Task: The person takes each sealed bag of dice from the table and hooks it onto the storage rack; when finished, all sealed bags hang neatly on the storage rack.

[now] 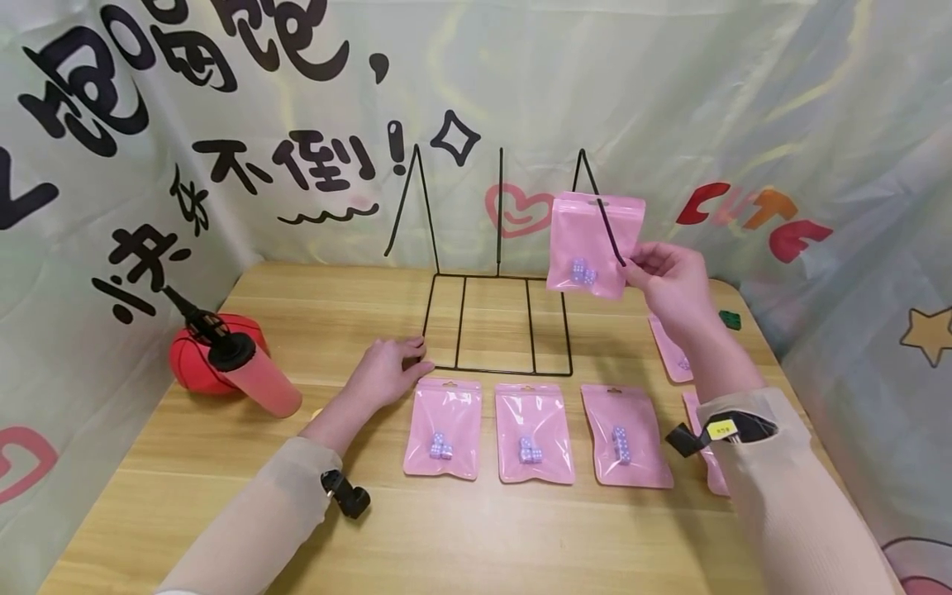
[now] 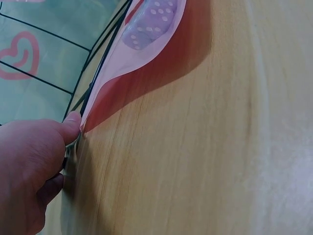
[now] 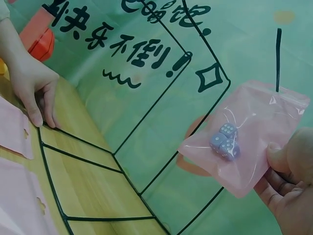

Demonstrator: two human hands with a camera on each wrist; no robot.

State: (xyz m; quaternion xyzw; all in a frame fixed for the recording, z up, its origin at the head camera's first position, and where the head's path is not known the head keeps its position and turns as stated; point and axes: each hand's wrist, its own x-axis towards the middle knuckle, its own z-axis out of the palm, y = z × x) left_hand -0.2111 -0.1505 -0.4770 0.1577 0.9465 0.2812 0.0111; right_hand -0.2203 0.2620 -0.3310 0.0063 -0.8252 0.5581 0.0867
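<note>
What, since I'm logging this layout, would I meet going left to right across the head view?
Red ball → pink cylinder → left hand → leftmost flat pink bag → next flat pink bag → raised pink bag → right hand → small green piece.

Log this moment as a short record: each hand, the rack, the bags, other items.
Right hand: pinches a pink dice bag
Left hand: holds the base of the black wire rack
Rack prong: appears to pass through the pinched bag's hang hole
Bags before rack: three pink bags in a row
Bags at right: two, partly hidden
Left side: pink tumbler, red ball-like object
</note>
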